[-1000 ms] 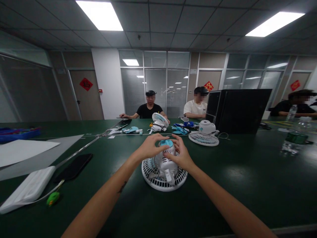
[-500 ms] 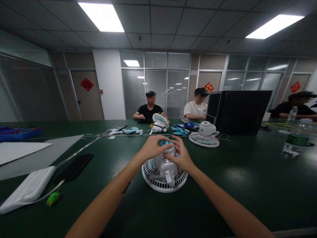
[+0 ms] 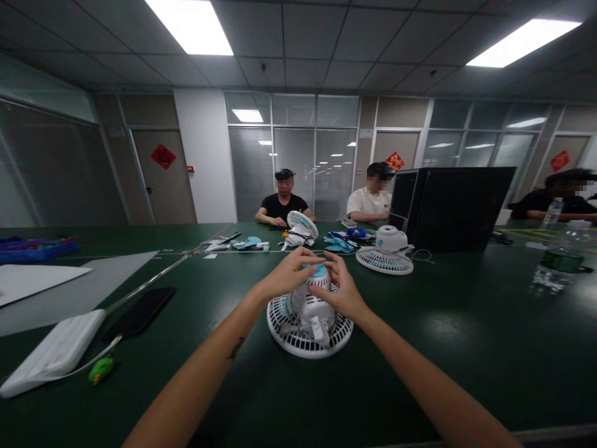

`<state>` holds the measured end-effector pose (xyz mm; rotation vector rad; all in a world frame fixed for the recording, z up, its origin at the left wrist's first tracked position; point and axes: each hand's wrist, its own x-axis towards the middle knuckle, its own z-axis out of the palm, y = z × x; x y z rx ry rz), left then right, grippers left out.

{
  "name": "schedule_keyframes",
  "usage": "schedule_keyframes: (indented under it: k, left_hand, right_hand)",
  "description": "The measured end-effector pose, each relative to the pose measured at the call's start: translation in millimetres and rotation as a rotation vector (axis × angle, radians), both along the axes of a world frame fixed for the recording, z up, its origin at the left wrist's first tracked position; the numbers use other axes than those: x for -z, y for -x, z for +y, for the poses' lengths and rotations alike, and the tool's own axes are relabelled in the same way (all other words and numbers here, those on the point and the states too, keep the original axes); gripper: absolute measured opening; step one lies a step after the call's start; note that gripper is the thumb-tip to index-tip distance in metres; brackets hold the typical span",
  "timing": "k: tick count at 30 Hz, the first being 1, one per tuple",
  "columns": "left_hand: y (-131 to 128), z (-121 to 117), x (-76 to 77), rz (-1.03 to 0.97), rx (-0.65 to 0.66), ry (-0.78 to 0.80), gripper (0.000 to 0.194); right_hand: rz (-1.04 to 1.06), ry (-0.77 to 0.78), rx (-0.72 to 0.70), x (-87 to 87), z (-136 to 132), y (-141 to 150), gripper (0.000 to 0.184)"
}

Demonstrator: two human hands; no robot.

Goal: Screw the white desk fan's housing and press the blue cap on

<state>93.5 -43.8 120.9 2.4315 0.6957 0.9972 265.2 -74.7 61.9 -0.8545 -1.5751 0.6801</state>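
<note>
Ahead of the left hand (image 3: 290, 274) and a little to its left, loose light-blue pieces (image 3: 252, 243) lie well apart from it. Between the two hands, the fan (image 3: 313, 306) stands face down on the counter (image 3: 298, 404); its housing and grille (image 3: 308, 352) look already joined, so the work seems to be at the top end, with handling of the blue cap (image 3: 319, 270) apparently unfinished. What else is left cannot be told. The left hand curves over the cap, thumb across it; the right hand (image 3: 344, 289) arches around the other side, thumb against the slotted white housing. Whether they are pinching firmly or merely resting is unclear. The fan is white, bluish through the grille, with a pale bracket (image 3: 319, 330) facing the wearer.
</note>
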Motion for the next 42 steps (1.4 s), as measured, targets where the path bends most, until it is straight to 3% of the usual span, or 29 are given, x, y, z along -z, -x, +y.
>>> schedule_keyframes:
  k: [6, 17, 28, 38, 42]
  left_hand:
    - [2, -4, -5.6, 0.048, -0.047, -0.114, 0.031]
    - [3, -4, -6.5, 0.017, 0.003, -0.121, 0.031]
    - [1, 8, 6.0, -0.049, 0.016, -0.099, 0.041]
    - [-7, -4, 7.1, -0.126, -0.034, -0.066, 0.032]
    - [-15, -12, 11.1, -0.130, -0.114, -0.089, 0.034]
  right_hand:
    - [0.007, 0.001, -0.001, 0.9, 0, 0, 0.084]
    - [0.030, 0.035, 0.003, -3.2, -3, 1, 0.088]
    - [0.007, 0.045, -0.005, -3.6, -3, 0, 0.089]
    - [0.007, 0.018, -0.008, 1.1, 3, -2, 0.085]
    - [0.004, -0.009, -0.018, 2.8, 5, -3, 0.083]
